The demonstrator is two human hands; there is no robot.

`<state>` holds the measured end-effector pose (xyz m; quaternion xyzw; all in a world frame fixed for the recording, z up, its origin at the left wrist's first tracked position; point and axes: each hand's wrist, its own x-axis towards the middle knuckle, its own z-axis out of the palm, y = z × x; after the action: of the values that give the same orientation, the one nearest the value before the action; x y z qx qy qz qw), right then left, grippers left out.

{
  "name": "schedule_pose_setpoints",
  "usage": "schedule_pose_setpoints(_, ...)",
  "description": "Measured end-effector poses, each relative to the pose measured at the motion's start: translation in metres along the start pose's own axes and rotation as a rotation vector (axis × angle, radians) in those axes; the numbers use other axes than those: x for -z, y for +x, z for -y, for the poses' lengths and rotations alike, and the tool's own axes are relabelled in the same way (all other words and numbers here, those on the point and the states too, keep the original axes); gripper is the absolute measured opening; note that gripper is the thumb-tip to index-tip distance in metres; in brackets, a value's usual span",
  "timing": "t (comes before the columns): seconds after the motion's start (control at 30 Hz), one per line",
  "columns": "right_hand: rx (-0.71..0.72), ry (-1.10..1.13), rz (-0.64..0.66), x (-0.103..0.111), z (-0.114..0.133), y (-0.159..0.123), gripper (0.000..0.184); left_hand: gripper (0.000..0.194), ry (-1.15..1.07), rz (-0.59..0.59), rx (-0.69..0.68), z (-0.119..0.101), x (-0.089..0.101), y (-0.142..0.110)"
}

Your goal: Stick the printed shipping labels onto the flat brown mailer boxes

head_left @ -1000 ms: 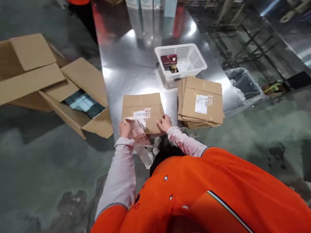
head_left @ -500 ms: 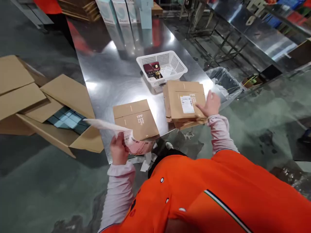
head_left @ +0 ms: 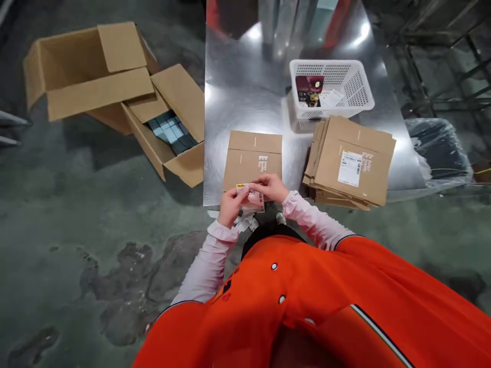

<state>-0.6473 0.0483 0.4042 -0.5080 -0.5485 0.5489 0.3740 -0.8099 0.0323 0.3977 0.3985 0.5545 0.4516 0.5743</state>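
Observation:
Both my hands are held together over the near edge of the steel table. My left hand (head_left: 231, 207) and my right hand (head_left: 270, 186) pinch a small folded pinkish paper label (head_left: 249, 197) with printing and a yellow mark. Just behind my hands lies a flat brown cardboard mailer (head_left: 253, 158), its near edge hidden by my fingers. To the right of my right hand stands a stack of flattened cardboard mailers (head_left: 351, 161), the top one bearing a white shipping label.
On the steel table (head_left: 245, 87) stands a white plastic basket (head_left: 330, 87) holding a dark red card and papers. An open carton (head_left: 169, 130) of teal boxes sits on the floor at left. A clear plastic bag (head_left: 437, 148) lies right of the table.
The long paper strip has been folded into a small wad. My right hand has come back from the stack to join my left on the paper. The view has turned.

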Motion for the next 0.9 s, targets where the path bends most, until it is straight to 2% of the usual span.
schedule_pose_setpoints(0.1, -0.004, -0.161, 0.032, 0.0, 0.002, 0.016, 0.023, 0.034, -0.025, -0.103, 0.015, 0.024, -0.001, 0.002)
schedule_pose_setpoints(0.2, -0.001, -0.252, 0.006, -0.005, -0.012, 0.029, 0.019, 0.037, -0.041, -0.195, 0.026, 0.052, -0.003, 0.011)
schedule_pose_setpoints(0.3, 0.03, -0.37, -0.142, -0.002, -0.034, 0.058, 0.016, 0.042, -0.124, -0.077, 0.152, 0.081, 0.001, 0.023)
schedule_pose_setpoints(0.4, -0.079, -0.574, -0.327, 0.01, -0.055, 0.104, 0.017, 0.055, -0.219, 0.034, 0.397, 0.11, 0.011, 0.02)
schedule_pose_setpoints(0.47, -0.17, -0.722, -0.377, 0.017, -0.065, 0.133, 0.025, 0.06, -0.257, 0.045, 0.532, 0.129, 0.021, 0.005)
schedule_pose_setpoints(0.57, -0.185, -0.95, -0.383, 0.017, -0.074, 0.16, 0.062, 0.062, -0.261, 0.051, 0.629, 0.152, 0.042, -0.031)
schedule_pose_setpoints(0.63, -0.071, -1.087, -0.251, 0.007, -0.08, 0.161, 0.084, 0.062, -0.237, 0.059, 0.665, 0.158, 0.057, -0.053)
schedule_pose_setpoints(0.73, 0.159, -1.155, 0.107, -0.016, -0.092, 0.128, 0.086, 0.062, -0.189, 0.038, 0.664, 0.149, 0.074, -0.066)
schedule_pose_setpoints(0.83, 0.412, -1.017, 0.487, -0.029, -0.11, 0.066, 0.074, 0.061, -0.146, -0.004, 0.553, 0.125, 0.081, -0.043)
schedule_pose_setpoints(0.87, 0.465, -0.952, 0.563, -0.027, -0.116, 0.047, 0.068, 0.058, -0.119, -0.024, 0.495, 0.115, 0.082, -0.028)
schedule_pose_setpoints(0.9, 0.459, -0.903, 0.547, -0.02, -0.121, 0.031, 0.063, 0.054, -0.078, -0.053, 0.426, 0.106, 0.081, -0.01)
